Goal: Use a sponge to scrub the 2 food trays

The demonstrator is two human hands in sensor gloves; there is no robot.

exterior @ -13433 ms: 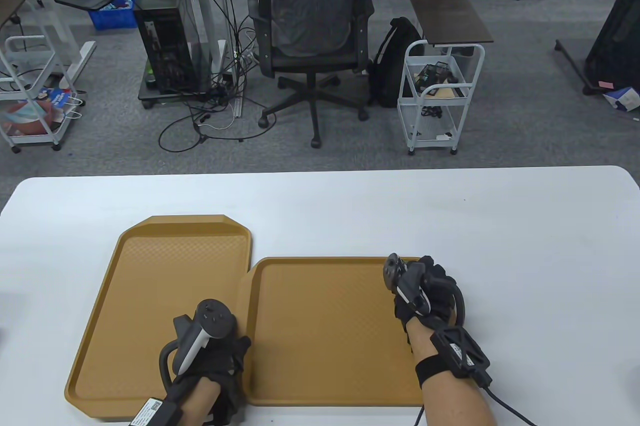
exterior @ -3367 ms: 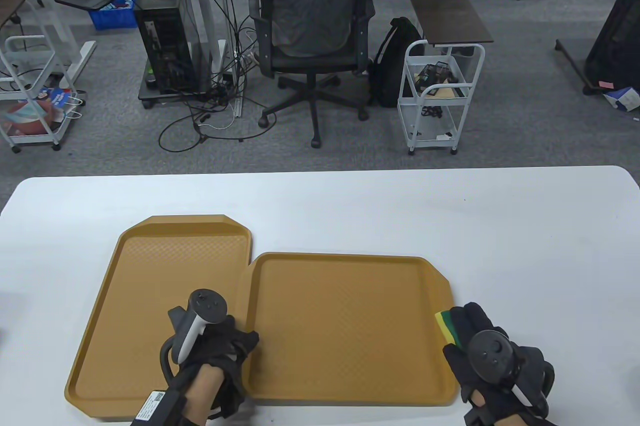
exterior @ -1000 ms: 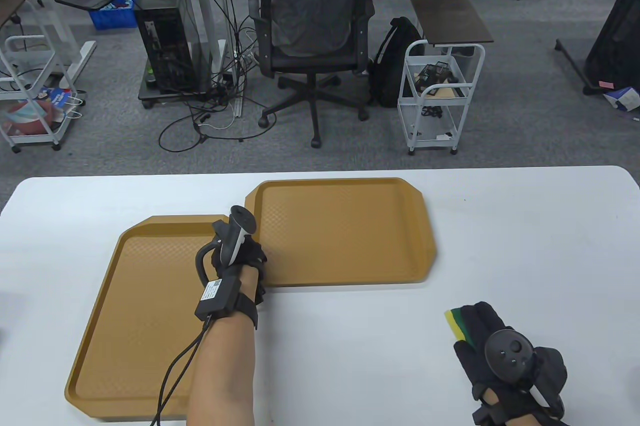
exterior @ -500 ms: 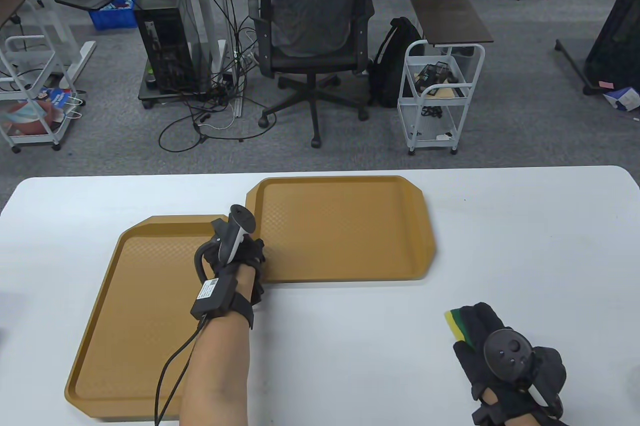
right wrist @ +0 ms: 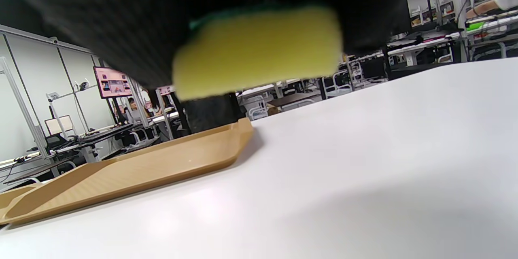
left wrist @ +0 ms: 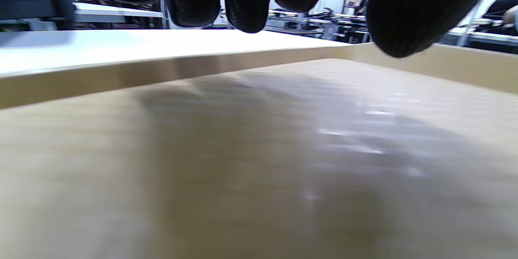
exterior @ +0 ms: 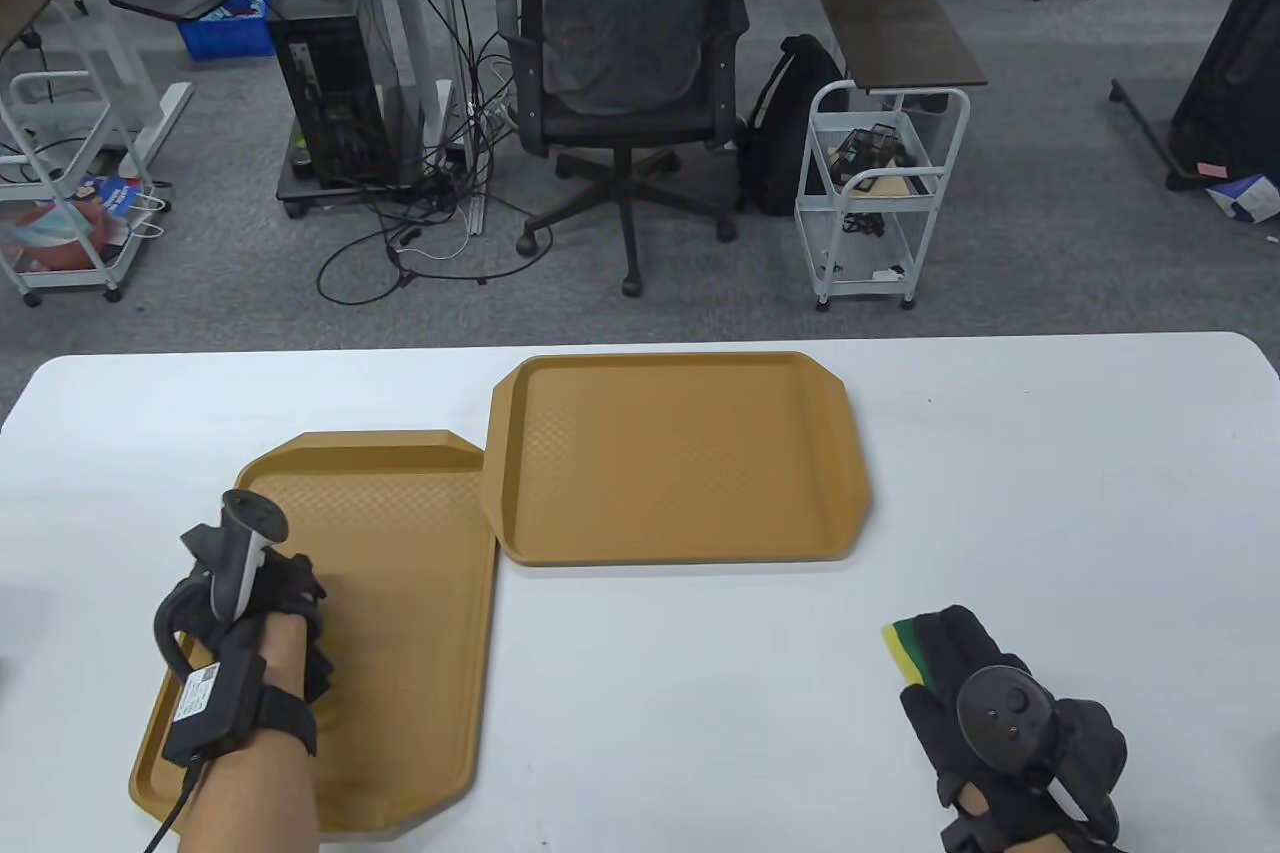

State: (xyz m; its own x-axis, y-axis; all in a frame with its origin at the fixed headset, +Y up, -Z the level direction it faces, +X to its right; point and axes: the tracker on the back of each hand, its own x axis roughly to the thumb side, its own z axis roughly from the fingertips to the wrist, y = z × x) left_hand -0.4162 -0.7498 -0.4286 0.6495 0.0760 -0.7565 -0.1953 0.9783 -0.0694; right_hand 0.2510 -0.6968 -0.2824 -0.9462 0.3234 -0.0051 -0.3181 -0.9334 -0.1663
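Steadying near tray (exterior: 400, 593) on worktop (exterior: 1050, 493), apparently ahead of scrubbing.
Left hand (exterior: 265, 608) lay flat-fingered in it; right hand (exterior: 985, 693) gripped sponge (exterior: 903, 650), waiting alongside.

Your left hand (exterior: 262, 615) lay over the near tray (exterior: 400, 613), at its left half, fingers spread loosely and gripping nothing you could see. That tray sat at the left of the white table (exterior: 1050, 493), its long side running away from you. The far tray (exterior: 680, 458) lay further back and to the right, its left rim overlapping the near tray's far right corner. Your right hand (exterior: 985, 693) rested on the table near the front right, well apart from both trays, fingers curled over a yellow and green sponge (exterior: 903, 651) whose end stuck out past your fingertips.
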